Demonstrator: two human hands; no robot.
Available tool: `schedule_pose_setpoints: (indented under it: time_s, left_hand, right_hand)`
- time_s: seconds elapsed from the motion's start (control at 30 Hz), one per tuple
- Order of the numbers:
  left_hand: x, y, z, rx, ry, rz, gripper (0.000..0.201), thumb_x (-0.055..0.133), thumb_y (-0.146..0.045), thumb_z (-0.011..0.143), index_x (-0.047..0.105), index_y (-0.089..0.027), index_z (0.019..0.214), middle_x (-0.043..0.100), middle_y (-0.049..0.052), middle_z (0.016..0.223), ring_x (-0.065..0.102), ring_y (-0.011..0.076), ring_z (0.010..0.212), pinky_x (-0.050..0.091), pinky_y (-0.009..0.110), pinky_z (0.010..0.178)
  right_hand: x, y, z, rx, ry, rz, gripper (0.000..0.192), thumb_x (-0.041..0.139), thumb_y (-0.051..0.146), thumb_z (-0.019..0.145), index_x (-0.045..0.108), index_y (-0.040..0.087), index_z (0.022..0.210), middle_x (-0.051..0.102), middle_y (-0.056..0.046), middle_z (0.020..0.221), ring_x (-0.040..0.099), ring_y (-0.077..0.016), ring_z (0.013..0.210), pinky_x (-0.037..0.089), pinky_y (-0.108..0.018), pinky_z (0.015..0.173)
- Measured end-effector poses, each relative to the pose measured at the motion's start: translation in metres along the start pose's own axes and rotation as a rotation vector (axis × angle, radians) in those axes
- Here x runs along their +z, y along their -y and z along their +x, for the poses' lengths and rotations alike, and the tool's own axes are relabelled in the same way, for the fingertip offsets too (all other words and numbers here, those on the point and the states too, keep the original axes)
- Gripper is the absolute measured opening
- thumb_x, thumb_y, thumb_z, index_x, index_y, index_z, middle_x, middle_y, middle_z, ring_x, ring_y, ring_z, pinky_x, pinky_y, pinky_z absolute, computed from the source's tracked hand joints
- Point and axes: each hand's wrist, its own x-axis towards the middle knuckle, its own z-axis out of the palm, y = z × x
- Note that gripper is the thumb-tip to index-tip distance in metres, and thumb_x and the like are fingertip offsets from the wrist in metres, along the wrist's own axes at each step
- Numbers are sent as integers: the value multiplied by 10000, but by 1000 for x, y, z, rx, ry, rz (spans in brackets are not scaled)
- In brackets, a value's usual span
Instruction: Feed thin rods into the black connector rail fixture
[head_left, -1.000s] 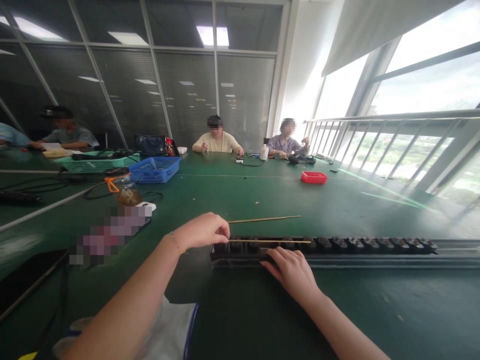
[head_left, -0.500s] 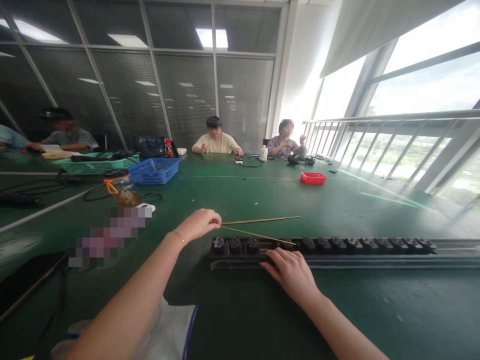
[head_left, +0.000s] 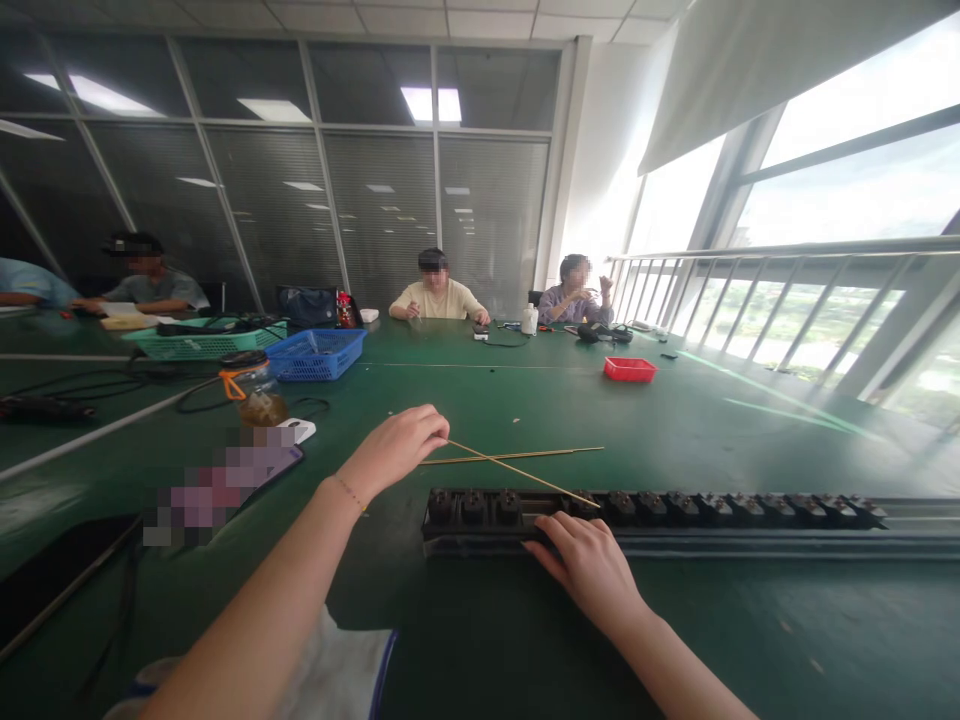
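While the left hand [head_left: 401,445] pinches one end of a thin brass-coloured metal rod [head_left: 525,472], the rod slopes from the fingertips down and rightward, its far tip touching or just above the top of the long black plastic socket strip [head_left: 652,510]. Grip is narrow, thumb and fingers closed on the rod end.

Landmark = the socket strip. It lies flat on the green table mat [head_left: 480,620], long axis left-right, just in front of the person. The held rod's axis runs almost along it, slightly skewed: gripped end beyond the strip's left end, free tip near its left third.

Right hand [head_left: 592,570] is palm-down, fingers spread, pressing on the strip's near edge just right of the rod tip. It holds nothing, only braces. It's the hand nearer the tip; the left is nearer the strip's left end.

Counts: two rods. The second brass-coloured rod [head_left: 517,456] lies loose on the mat just behind the strip, roughly parallel to it, and the held rod crosses over it in this view. One strip, one row of sockets; about a dozen visible, the far-right ones too blurred to count exactly.

Well behind the strip: one small red tray [head_left: 630,369], one blue plastic basket [head_left: 315,355].
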Motion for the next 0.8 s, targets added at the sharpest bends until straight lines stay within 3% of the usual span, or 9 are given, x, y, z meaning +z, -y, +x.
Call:
schedule_pose_setpoints:
  time_s: [0.3,0.67,0.8]
  left_hand:
    - [-33,-6,-8,0,-97,52,173,411,-253,840,548,-187,758,538,9,824,509,139,782,382,247,676]
    - [-73,-20,-36,-98,-65,55,245,422,-380,821,618,-237,786,580,-10,840,540,127,735,387,222,648]
    - [-60,-9,-28,-145,-7,25,253,430,-380,806,631,-230,771,599,0,833,549,136,739,392,228,651]
  right_hand:
    - [-1,1,1,-14,-25,2,283,356,392,881,567,206,847,569,0,681,533,-112,605,272,-253,563]
    - [-3,2,2,0,-1,8,261,360,384,879,557,214,856,578,3,701,545,-119,618,283,-252,571]
    - [-2,3,1,0,-9,4,255,364,381,878,555,213,861,581,1,707,548,-118,622,287,-251,571]
